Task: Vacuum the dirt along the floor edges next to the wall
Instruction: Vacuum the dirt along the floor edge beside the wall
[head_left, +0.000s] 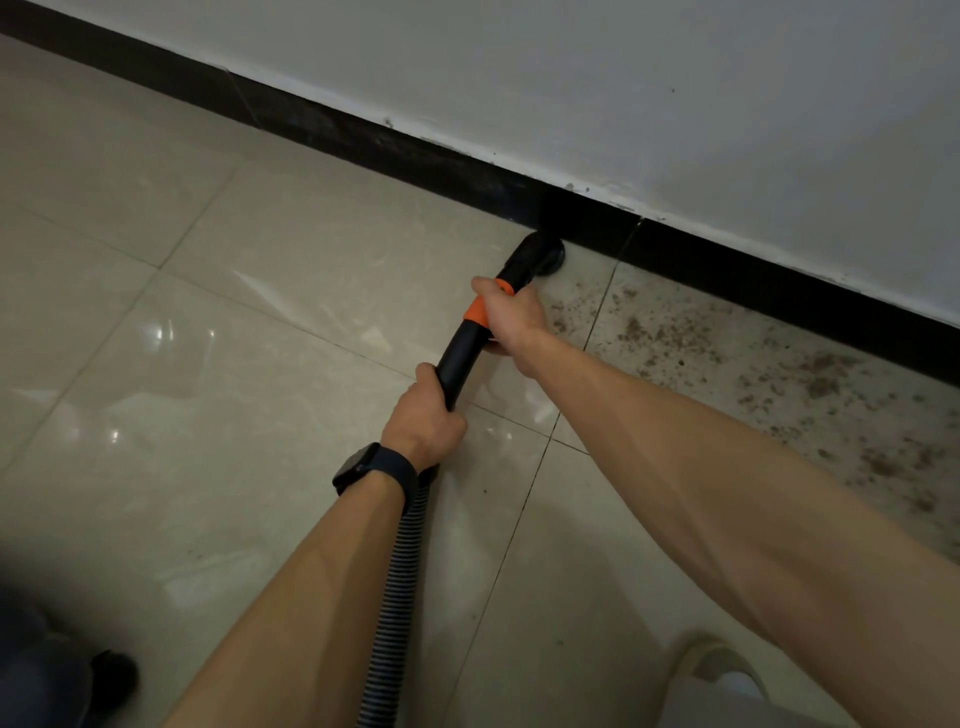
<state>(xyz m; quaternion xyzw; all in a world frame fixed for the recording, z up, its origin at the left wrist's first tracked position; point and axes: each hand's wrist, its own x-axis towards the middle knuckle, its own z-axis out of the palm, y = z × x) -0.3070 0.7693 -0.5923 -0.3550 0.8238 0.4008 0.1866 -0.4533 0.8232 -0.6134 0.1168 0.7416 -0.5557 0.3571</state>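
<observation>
A black vacuum wand (460, 358) with an orange collar ends in a round black brush nozzle (540, 254) that sits on the floor against the black baseboard (727, 270). My right hand (511, 314) grips the wand at the orange collar, just behind the nozzle. My left hand (423, 421), with a dark watch on the wrist, grips the wand lower down, where the ribbed hose (400, 587) begins. Brown dirt (779, 374) lies scattered on the tiles to the right of the nozzle, along the wall.
The white wall (675, 104) runs diagonally from upper left to right. Glossy beige tiles (234, 338) left of the nozzle look free of dirt. A dark shoe (111, 675) shows at the lower left and a pale object (722, 675) at the bottom right.
</observation>
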